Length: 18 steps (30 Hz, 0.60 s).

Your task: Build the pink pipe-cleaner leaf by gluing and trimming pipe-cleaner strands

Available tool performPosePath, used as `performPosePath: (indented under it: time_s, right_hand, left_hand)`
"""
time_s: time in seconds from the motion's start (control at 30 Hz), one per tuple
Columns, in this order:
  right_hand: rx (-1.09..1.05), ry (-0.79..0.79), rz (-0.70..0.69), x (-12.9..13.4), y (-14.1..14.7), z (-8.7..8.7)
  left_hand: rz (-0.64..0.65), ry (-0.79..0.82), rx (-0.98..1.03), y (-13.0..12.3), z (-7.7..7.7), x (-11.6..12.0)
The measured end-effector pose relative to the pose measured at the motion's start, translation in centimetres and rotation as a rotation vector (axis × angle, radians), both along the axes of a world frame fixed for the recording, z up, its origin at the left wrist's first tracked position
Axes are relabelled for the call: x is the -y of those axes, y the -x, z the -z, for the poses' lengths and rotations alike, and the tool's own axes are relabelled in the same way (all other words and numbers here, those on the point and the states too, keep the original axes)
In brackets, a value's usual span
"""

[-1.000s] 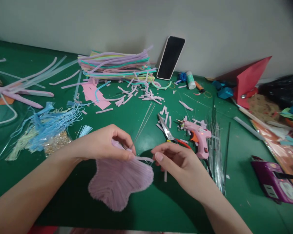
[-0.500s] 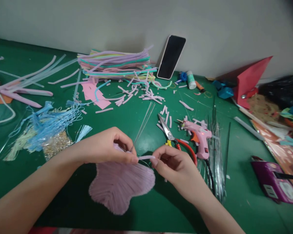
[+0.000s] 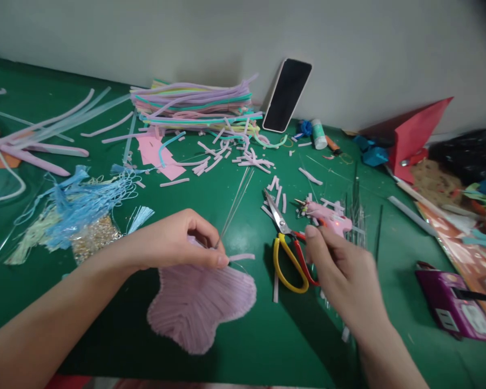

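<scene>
My left hand [image 3: 194,243] pinches the upper edge of a lilac fuzzy piece [image 3: 202,308] with wavy, lobed edges. From its fingertips a short lilac strip [image 3: 242,257] sticks out to the right, with a thin wire loop below it. My right hand [image 3: 344,270] is over the handle of the pink glue gun [image 3: 330,216], fingers curled; the hand hides the handle, so its hold is unclear. Just left of that hand lie scissors [image 3: 282,224] with one yellow and one red handle, blades slightly apart.
Pipe cleaners [image 3: 194,102] are bundled at the back beside a leaning phone [image 3: 287,94]. Cut strips [image 3: 253,159] lie in front. Blue tassels [image 3: 85,200] are at left, thin wires [image 3: 356,216] at right, and a purple device [image 3: 457,302] at far right.
My right hand has let go of the lilac strip and moved right to the glue gun, uncovering the scissors' handles. My left hand has stayed nearly still.
</scene>
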State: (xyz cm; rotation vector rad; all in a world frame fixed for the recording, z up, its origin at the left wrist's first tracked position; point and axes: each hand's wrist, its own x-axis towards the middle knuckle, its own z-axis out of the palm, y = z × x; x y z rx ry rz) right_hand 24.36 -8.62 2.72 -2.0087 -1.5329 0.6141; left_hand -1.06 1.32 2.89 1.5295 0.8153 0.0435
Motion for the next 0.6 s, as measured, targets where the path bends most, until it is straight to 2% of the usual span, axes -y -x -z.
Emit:
performPosePath:
  time_s: [0.1,0.2,0.27,0.37,0.47,0.6]
  right_hand:
    - [0.43,-0.005,0.143,-0.1,-2.2,0.0]
    - [0.628,0.21,0.244,-0.1,-4.2,0.6]
    - [0.631,0.318,0.276,-0.2,-4.8,1.3]
    - [0.584,0.341,0.354,-0.6,-4.9,2.3]
    - [0.478,0.282,0.441,-1.0,-5.0,2.8]
    - [0.175,0.119,0.61,-0.8,-5.7,2.7]
  left_hand:
    - [-0.012,-0.008,-0.009,0.0,0.1,0.0]
    - [-0.011,-0.013,-0.017,0.0,0.0,0.0]
    - [-0.011,-0.015,-0.032,0.0,0.0,0.0]
    - [-0.021,-0.017,-0.052,0.1,-0.1,0.0]
    - [-0.03,-0.018,-0.049,0.2,0.0,0.0]
    - [-0.046,-0.006,-0.045,0.1,0.1,0.0]
